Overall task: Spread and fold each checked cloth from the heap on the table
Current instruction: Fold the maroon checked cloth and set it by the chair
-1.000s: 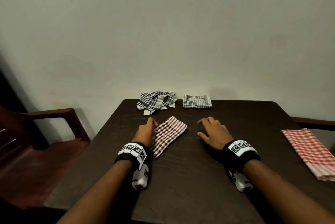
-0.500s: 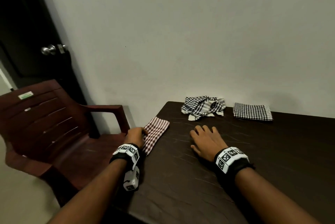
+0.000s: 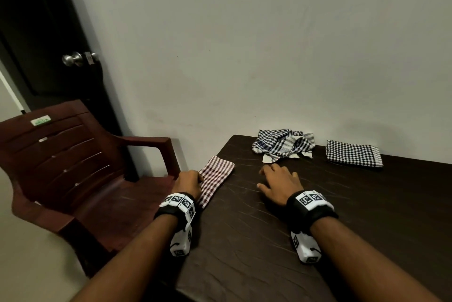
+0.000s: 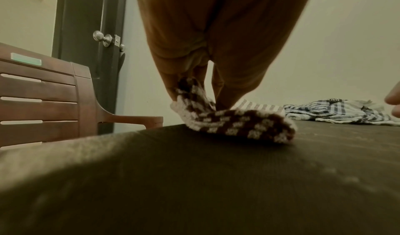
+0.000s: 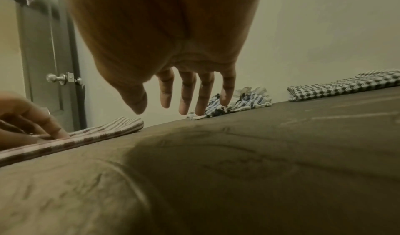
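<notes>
Left hand: the left hand (image 3: 187, 180) sits at the table's left edge, fingers curled and pinching the near end of the folded red checked cloth (image 3: 214, 177); the wrist view shows that end lifted a little between the fingertips (image 4: 225, 101).
Red checked cloth: a long narrow folded strip lying along the left edge of the dark table (image 3: 269, 240), far end flat on the wood.
Right hand: the right hand (image 3: 281, 183) is spread, palm down, fingers (image 5: 186, 95) straight and apart, holding nothing; from the wrist view it seems just above the tabletop, though I cannot tell if the tips touch.
Heap: a crumpled bundle of black-and-white checked cloths (image 3: 285, 145) at the far edge by the wall, just beyond the right hand's fingertips.
Folded cloth: a neat black-and-white checked square (image 3: 353, 153) to the right of the heap, apart from it.
Chair: a brown plastic chair (image 3: 73, 167) stands left of the table.
Door: a dark door (image 3: 49, 32) with a metal knob (image 3: 72, 59) behind the chair.
</notes>
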